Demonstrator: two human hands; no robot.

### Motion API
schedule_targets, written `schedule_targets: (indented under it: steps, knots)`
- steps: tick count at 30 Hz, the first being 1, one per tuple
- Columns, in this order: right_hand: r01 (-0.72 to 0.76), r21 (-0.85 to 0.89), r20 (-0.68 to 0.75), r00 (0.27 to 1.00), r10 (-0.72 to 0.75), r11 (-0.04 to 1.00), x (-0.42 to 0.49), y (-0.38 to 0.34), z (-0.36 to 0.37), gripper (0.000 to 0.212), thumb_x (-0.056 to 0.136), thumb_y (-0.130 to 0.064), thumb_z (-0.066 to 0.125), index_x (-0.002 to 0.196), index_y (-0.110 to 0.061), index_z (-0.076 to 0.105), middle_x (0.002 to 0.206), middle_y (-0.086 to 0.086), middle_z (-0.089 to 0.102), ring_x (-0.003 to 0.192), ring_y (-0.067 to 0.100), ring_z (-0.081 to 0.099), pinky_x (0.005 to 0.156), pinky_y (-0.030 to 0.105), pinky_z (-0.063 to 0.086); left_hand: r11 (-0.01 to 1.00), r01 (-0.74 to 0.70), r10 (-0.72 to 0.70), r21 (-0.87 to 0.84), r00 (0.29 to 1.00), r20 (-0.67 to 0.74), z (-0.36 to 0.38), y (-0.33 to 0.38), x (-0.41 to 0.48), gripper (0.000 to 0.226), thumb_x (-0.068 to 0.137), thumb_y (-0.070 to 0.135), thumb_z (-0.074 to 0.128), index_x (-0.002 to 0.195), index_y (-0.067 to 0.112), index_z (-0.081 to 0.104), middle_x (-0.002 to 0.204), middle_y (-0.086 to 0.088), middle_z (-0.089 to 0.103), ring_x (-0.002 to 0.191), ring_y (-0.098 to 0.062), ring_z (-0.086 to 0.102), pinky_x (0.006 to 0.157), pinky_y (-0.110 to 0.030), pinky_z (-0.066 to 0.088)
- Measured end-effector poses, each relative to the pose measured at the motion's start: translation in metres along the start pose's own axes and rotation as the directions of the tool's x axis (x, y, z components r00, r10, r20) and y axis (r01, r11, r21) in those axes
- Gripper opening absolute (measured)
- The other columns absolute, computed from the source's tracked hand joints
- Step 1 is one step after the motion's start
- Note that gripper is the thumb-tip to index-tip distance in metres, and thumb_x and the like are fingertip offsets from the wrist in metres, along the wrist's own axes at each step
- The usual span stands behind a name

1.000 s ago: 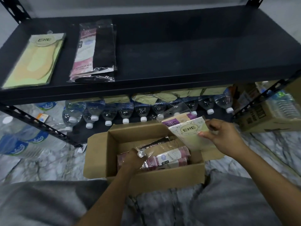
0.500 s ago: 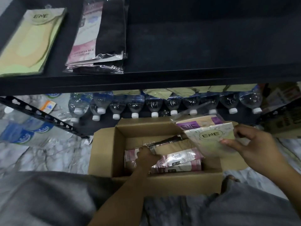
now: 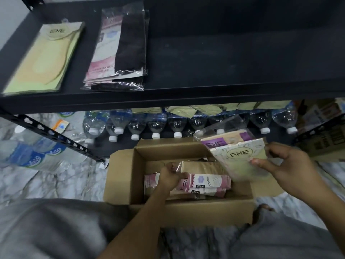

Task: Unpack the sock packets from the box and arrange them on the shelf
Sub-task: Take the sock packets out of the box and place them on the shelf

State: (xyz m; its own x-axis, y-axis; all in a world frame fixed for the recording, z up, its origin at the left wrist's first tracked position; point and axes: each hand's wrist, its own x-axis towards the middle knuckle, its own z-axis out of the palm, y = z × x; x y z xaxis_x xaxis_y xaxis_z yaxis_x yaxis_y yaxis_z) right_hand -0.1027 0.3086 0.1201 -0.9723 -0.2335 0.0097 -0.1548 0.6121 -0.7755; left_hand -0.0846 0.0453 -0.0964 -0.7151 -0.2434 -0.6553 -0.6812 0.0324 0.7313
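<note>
An open cardboard box (image 3: 119,184) sits on the floor between my knees. Inside lie pink sock packets (image 3: 207,184). My left hand (image 3: 169,177) reaches into the box and pinches the clear edge of a packet there. Over the box's right flap, my right hand (image 3: 287,165) holds a pale green ENE packet (image 3: 240,159) with a purple-labelled packet (image 3: 224,139) behind it. On the black shelf (image 3: 224,62) lie a yellow-green ENE packet stack (image 3: 44,58) at the left and a pink-and-black packet stack (image 3: 119,51) beside it.
A row of water bottles (image 3: 155,124) lies under the shelf, caps toward me. More bottles (image 3: 31,152) lie on the marble floor at the left, past a slanted black shelf brace (image 3: 50,133). Another printed carton (image 3: 328,143) stands at the right. The shelf's right part is bare.
The view has dipped toward the box and back up a little. My left hand stays in the box on the packets; my right hand keeps holding its packets over the right flap.
</note>
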Motion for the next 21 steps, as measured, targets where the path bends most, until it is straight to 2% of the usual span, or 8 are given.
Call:
schedule_targets:
  steps: [4,7,10,14,16,18,20,21]
  knots:
    - [0.002,-0.014,0.009,1.000,-0.002,1.000,-0.004,-0.008,-0.002,0.054,0.075,-0.009,0.076,0.056,-0.056,0.057,0.063,-0.037,0.055,0.065,-0.014,0.052,0.057,0.004,0.036,0.993,-0.112,0.109,0.045,0.992,0.056,-0.018,0.024,-0.022,0.025,0.069,-0.004,0.082,0.081,0.005,0.063,0.075,-0.004,0.071,0.070,-0.020,0.070,0.063,-0.032,0.058]
    - [0.008,0.008,0.006,1.000,-0.008,1.000,-0.007,-0.018,-0.006,0.045,0.075,-0.010,0.076,0.053,-0.041,0.053,0.065,-0.037,0.056,0.066,-0.015,0.053,0.055,0.003,0.037,0.971,-0.213,0.201,0.111,0.973,0.110,-0.038,0.046,-0.043,0.021,0.073,-0.007,0.078,0.084,0.008,0.068,0.075,-0.004,0.074,0.068,-0.014,0.073,0.066,-0.037,0.060]
    - [0.032,0.042,0.002,0.999,-0.032,0.999,-0.012,-0.034,-0.009,0.042,0.075,-0.006,0.075,0.059,-0.036,0.051,0.062,-0.035,0.058,0.063,-0.015,0.054,0.054,0.002,0.037,0.950,-0.265,0.244,0.166,0.960,0.139,-0.061,0.071,-0.069,0.022,0.076,-0.006,0.076,0.093,0.004,0.068,0.086,-0.010,0.075,0.077,-0.022,0.075,0.070,-0.044,0.062]
    - [0.057,0.086,0.015,0.998,-0.059,0.995,-0.019,-0.056,-0.011,0.029,0.074,-0.005,0.075,0.068,-0.030,0.062,0.071,-0.035,0.064,0.072,-0.015,0.059,0.060,0.001,0.043,0.890,-0.379,0.352,0.253,0.924,0.146,-0.098,0.109,-0.120,0.024,0.076,-0.005,0.076,0.095,0.008,0.069,0.086,-0.006,0.076,0.077,-0.018,0.074,0.067,-0.034,0.061]
    - [0.059,0.117,0.012,0.998,-0.061,0.991,-0.023,-0.067,-0.013,0.023,0.074,-0.010,0.075,0.073,-0.030,0.065,0.078,-0.030,0.068,0.077,-0.011,0.063,0.065,0.009,0.049,0.832,-0.456,0.448,0.315,0.888,0.100,-0.120,0.125,-0.153,0.027,0.074,-0.002,0.077,0.094,0.014,0.070,0.079,0.001,0.073,0.070,-0.010,0.070,0.061,-0.026,0.058]
    - [0.032,0.151,0.009,0.999,-0.034,0.988,-0.028,-0.076,-0.014,0.017,0.075,-0.017,0.075,0.080,-0.030,0.067,0.082,-0.015,0.072,0.079,0.000,0.067,0.066,0.021,0.053,0.773,-0.529,0.555,0.351,0.831,0.029,-0.145,0.134,-0.186,0.031,0.071,0.001,0.080,0.090,0.023,0.069,0.075,0.007,0.069,0.064,-0.003,0.064,0.056,-0.020,0.053]
    - [0.035,0.167,0.005,0.999,-0.036,0.985,-0.033,-0.086,-0.015,0.015,0.075,-0.018,0.075,0.081,-0.030,0.068,0.083,-0.012,0.073,0.080,0.005,0.068,0.062,0.022,0.054,0.745,-0.585,0.632,0.321,0.772,-0.061,-0.166,0.140,-0.219,0.034,0.070,0.003,0.083,0.088,0.026,0.066,0.073,0.006,0.068,0.064,-0.001,0.064,0.057,-0.017,0.051]
    - [0.041,0.180,0.002,0.999,-0.042,0.983,-0.036,-0.093,-0.015,0.015,0.074,-0.018,0.075,0.080,-0.031,0.070,0.084,-0.018,0.073,0.081,0.002,0.067,0.061,0.021,0.054,0.735,-0.609,0.659,0.298,0.745,-0.106,-0.175,0.142,-0.235,0.033,0.070,0.003,0.084,0.086,0.025,0.066,0.073,0.005,0.069,0.064,0.000,0.064,0.057,-0.017,0.052]
